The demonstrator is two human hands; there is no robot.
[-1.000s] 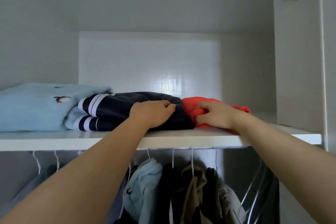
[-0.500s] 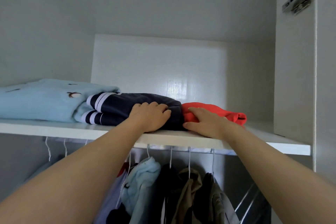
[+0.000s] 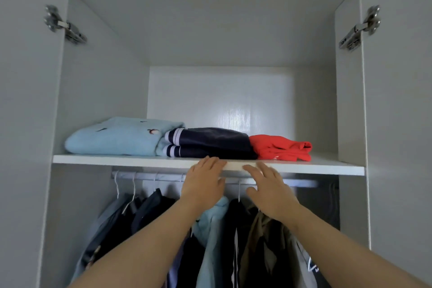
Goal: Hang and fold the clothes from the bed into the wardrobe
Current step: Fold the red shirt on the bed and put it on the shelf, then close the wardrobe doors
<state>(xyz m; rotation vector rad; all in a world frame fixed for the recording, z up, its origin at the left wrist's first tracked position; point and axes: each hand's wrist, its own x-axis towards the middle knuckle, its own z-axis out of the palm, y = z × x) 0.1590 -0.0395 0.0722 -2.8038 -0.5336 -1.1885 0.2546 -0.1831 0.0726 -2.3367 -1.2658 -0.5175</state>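
I am holding both hands in front of the shelf edge, my left hand and my right hand both spread wide and gripping nothing, fingertips just at the front lip. The folded clothes are lying in a row on that shelf inside the wardrobe: the light blue sweater at the left, the navy striped garment touching it in the middle, and the red garment touching that at the right. Below, the hanging clothes are filling the rail. I am judging this fold-and-place step as about finished. The risk I am seeing is the red piece: it is looking loosely bundled and sitting close to the front, so a brush from my right fingers could drag it off the edge. The navy piece is also lying near the lip, and catching it could topple its fold.
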